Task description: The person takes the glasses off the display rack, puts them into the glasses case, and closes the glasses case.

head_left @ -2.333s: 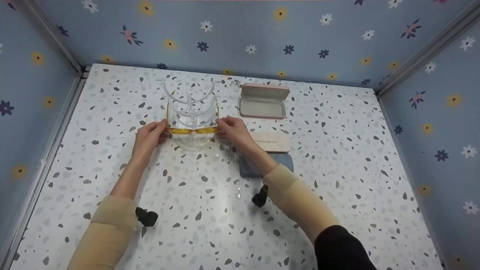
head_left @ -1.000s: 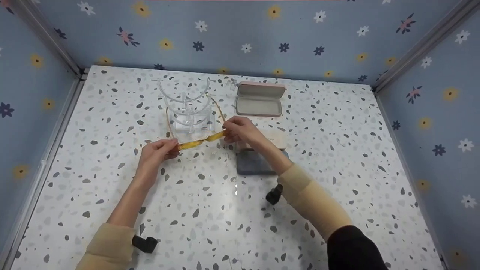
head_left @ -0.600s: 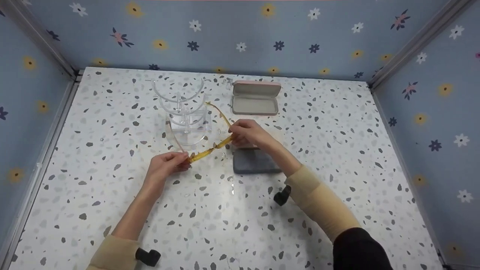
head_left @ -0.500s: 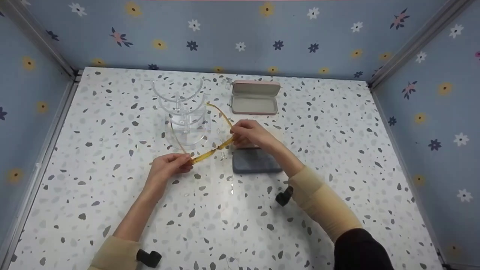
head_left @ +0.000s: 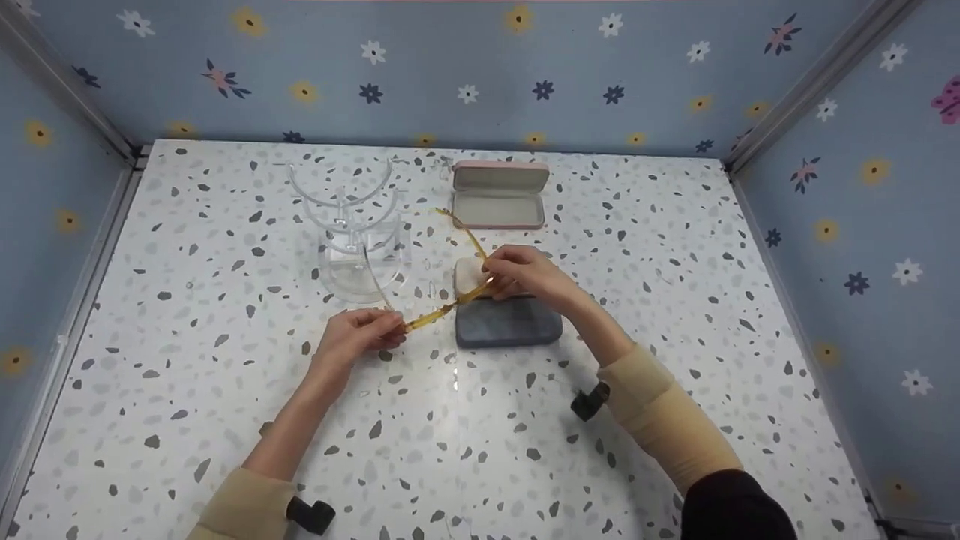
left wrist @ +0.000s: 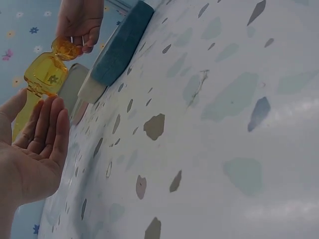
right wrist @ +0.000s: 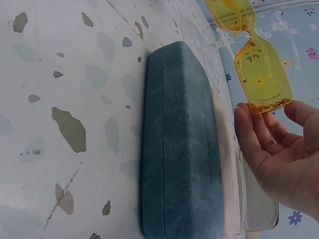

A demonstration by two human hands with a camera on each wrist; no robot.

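Observation:
A pair of yellow-tinted glasses [head_left: 429, 319] hangs between both hands, temples unfolded and pointing toward the back. My left hand [head_left: 356, 341] pinches the left hinge corner between thumb and fingers. At the opposite corner my right hand [head_left: 532, 277] grips the frame in the same way, a little farther back, so the glasses slant. The right wrist view shows one yellow lens [right wrist: 264, 72] above the fingertips. Below the right hand lie a closed blue-grey glasses case [head_left: 508, 322] and, behind it, a cream case [head_left: 469, 276] partly covered by that hand.
A clear acrylic display stand [head_left: 349, 202] with curved tiers stands left of the glasses. Behind the cream case, a pink case [head_left: 499, 210] lies open with its pale lining showing. Flowered panels [head_left: 420, 67] wall in the speckled tabletop [head_left: 420, 450].
Both hands have lifted the glasses off the acrylic stand and carried them right and nearer the person, turning them to a slant. The head view has shifted slightly right.

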